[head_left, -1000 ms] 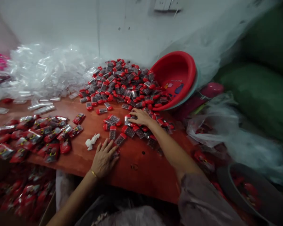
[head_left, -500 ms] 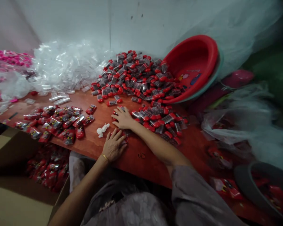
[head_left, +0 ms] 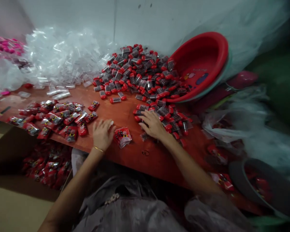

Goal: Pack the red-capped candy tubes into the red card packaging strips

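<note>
My left hand [head_left: 102, 134] is at the table's front edge, fingers curled; a bit of a small white piece [head_left: 111, 123] shows at its fingertips, the rest hidden. Just right of it lies a fanned stack of red printed packets [head_left: 123, 136]. My right hand [head_left: 154, 125] has its fingers apart over the near edge of a smaller group of red-capped clear tubes with dark contents [head_left: 176, 120]; no tube is visibly gripped. To the left, filled red packets [head_left: 60, 117] lie in a loose heap.
A large heap of red-capped tubes [head_left: 137, 72] spills from a tilted red basin [head_left: 203, 61]. Clear plastic pieces [head_left: 60, 58] are piled at back left. A cardboard box [head_left: 12, 199] with red packets stands below the edge. A grey basin [head_left: 241, 180] is at right.
My left hand has moved left and up, over where the white piece lay. My right hand has moved right to the tubes, leaving the fanned packets uncovered. The view has shifted slightly.
</note>
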`<state>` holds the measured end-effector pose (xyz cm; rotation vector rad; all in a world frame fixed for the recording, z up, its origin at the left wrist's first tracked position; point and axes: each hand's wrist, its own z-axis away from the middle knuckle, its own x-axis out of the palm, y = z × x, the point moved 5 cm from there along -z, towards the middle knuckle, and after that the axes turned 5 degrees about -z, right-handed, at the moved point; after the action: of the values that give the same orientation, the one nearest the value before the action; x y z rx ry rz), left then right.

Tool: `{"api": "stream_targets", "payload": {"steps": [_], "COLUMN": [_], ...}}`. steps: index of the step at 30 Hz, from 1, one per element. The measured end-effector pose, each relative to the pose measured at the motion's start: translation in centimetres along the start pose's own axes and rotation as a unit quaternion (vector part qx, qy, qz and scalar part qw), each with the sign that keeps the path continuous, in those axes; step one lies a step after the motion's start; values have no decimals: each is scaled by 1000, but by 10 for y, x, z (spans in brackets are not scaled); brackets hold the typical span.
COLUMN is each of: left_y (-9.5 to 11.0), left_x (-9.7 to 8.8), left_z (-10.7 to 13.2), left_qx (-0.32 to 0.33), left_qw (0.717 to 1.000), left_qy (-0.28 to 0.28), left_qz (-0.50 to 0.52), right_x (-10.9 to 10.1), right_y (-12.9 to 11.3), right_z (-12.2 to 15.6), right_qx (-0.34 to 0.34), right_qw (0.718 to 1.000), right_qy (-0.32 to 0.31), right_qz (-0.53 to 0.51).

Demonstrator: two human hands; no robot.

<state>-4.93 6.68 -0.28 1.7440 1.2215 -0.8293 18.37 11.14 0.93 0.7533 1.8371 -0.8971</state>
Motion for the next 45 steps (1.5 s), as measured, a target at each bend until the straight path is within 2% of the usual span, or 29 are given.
{"api": "stream_targets", "payload": {"steps": [2,5,8,11,13,16,18,20,26,30,38,42,45], "left_y": [-24,-40,-34,-10,12,37,40,36,33,37,32,35,42], "left_x": [5,19,19,3,-3,7,17,23,27,27,26,16,0], "left_z": [-11,-18,-15,-9,-6,0,3,6,12,16,20,18,18], "left_qx": [-48,-34,-30,-32,12,110,125,105,69,77,70,71,64], "left_qw": [998,994,993,997,998,989,983,984,993,994,995,996,997], "left_qy": [-21,-85,-91,-33,-19,-96,-136,-142,-100,-75,-63,-21,27], "left_qz": [-42,-66,-61,-68,-63,-33,-22,-24,-4,2,24,46,43], "right_x": [-7,-9,-1,11,16,19,18,17,18,17,17,13,12], "right_y": [-12,-28,-43,-56,-62,-62,-60,-58,-58,-61,-62,-67,-72], "right_z": [25,67,103,122,125,123,122,122,121,120,120,121,111], "right_qx": [14,56,95,103,96,95,100,102,110,98,78,70,128], "right_qw": [998,987,972,965,966,969,966,965,965,969,970,963,938], "right_qy": [58,138,187,203,194,178,184,193,190,182,199,228,237], "right_qz": [-24,-61,-102,-133,-141,-145,-148,-149,-145,-138,-117,-126,-217]}}
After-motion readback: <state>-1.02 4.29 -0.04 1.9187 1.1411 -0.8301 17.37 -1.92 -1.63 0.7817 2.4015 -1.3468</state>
